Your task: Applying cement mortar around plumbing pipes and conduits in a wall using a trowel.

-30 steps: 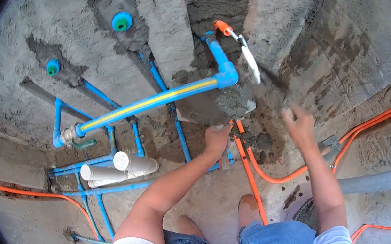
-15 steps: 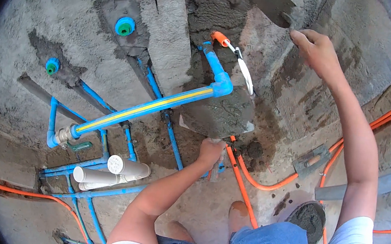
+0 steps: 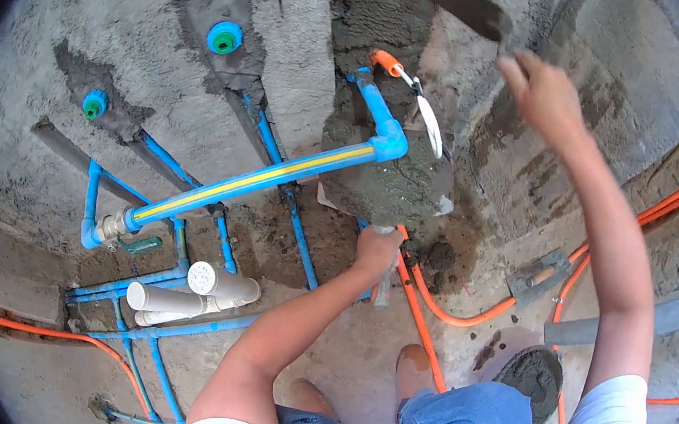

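Observation:
My left hand (image 3: 377,252) is closed around the handle of a hawk, a flat mortar board (image 3: 444,205) held out in front of the wall. Wet grey mortar (image 3: 389,186) covers most of its top. At the upper right, my right hand (image 3: 547,98) grips a trowel, its fingers slightly blurred. The trowel's dark, mortar-smeared blade (image 3: 466,9) lies against or close to the wall, seen nearly edge-on. Behind the hawk runs a vertical band of fresh mortar (image 3: 374,30). An orange conduit end (image 3: 387,63) with a white cable (image 3: 429,125) sticks out of that band.
A blue pipe with a yellow stripe (image 3: 258,183) crosses in front of the wall, left of the hawk. White drain pipes (image 3: 167,300) stand at lower left. On the floor are orange conduits (image 3: 418,328), a second trowel (image 3: 539,276) and a bucket of mortar (image 3: 535,380).
The trowel blade has tilted and now looks narrower, with its tip still at the upper wall. My left hand has shifted the hawk slightly up and right.

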### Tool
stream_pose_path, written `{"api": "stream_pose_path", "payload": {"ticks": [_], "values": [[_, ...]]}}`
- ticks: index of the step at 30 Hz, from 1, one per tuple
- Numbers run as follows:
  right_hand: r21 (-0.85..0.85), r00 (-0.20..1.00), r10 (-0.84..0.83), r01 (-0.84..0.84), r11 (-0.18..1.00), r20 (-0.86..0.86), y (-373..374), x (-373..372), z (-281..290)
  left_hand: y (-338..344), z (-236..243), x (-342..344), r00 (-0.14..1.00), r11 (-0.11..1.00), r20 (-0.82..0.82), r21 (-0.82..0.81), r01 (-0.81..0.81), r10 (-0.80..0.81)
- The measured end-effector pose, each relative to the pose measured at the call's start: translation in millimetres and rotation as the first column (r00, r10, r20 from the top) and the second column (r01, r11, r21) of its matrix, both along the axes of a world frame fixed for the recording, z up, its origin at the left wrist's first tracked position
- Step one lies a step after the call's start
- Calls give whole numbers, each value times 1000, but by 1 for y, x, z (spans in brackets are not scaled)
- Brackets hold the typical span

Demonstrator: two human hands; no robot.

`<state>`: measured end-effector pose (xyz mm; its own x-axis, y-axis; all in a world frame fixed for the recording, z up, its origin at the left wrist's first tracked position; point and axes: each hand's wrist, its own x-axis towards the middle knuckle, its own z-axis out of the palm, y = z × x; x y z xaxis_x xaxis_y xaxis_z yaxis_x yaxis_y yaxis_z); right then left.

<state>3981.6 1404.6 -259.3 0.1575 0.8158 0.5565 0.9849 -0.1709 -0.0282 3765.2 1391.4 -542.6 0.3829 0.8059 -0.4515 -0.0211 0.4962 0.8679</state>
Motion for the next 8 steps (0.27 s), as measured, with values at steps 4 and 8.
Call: {"api": "stream_pose_path", "payload": {"ticks": [4, 8], "values": [[3, 943, 93, -97, 995, -319, 3, 4, -3, -3, 1, -1, 998, 1000, -67, -11, -15, 14], [-16, 494, -29, 31, 999, -869, -13, -34, -42, -13, -7, -12, 998, 998, -62, -51, 30, -33]]}}
